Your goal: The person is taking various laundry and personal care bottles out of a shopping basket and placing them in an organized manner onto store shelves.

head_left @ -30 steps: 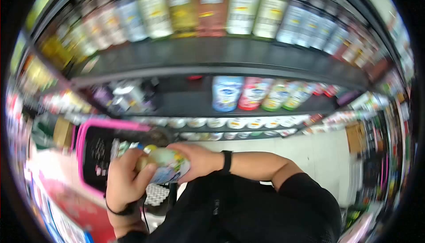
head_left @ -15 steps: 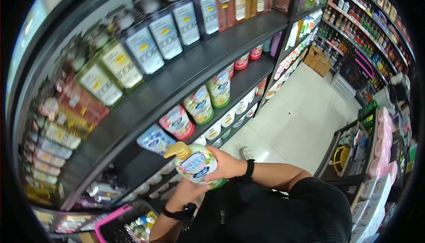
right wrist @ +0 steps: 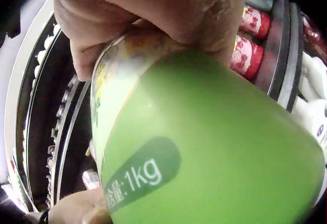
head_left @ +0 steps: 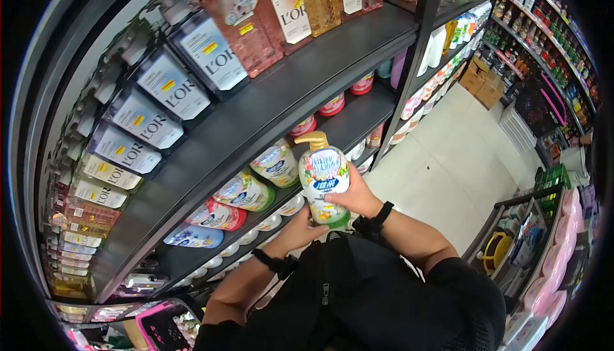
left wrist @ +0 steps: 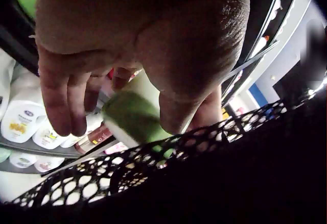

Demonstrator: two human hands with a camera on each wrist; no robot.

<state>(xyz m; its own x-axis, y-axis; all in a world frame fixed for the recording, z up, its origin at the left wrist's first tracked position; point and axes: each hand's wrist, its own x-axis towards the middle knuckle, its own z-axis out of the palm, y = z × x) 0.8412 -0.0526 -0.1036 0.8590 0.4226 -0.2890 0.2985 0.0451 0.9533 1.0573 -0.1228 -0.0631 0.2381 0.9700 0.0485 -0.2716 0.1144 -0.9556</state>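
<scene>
Gripping the flower-labelled pump bottle (head_left: pixel 321 167) round its side, the right hand (head_left: pixel 359 195) holds it before the chest, gold pump head (head_left: pixel 312 138) uppermost and label toward the head camera. The left hand (head_left: pixel 295 231) is low by the green base (right wrist: pixel 219 142), its fingers fairly straight; whether it bears any weight I cannot tell. With "1kg" printed on that base, a steady hold probably matters: I would bring the left palm squarely underneath, leave the right hand round the body, and let nothing press the pump head. Shifting the right thumb off the lower label would make it easier to read, and a little room from the lower shelf (head_left: pixel 348 127) should spare the bottles there a knock.

Hard to make out: the bottle's back and underside are out of the head view, and the smaller label print is illegible. In the left wrist view, black mesh (left wrist: pixel 94 183) covers the lower part, and the hand is dark. The right wrist view crops the base and misses the pump head. Farther out, the labels of the square bottles (head_left: pixel 173 85) on the upper shelf (head_left: pixel 275 104) show only "L'OR", and the pink-rimmed basket (head_left: pixel 146 335) is cut off at lower left, its contents unclear.
</scene>
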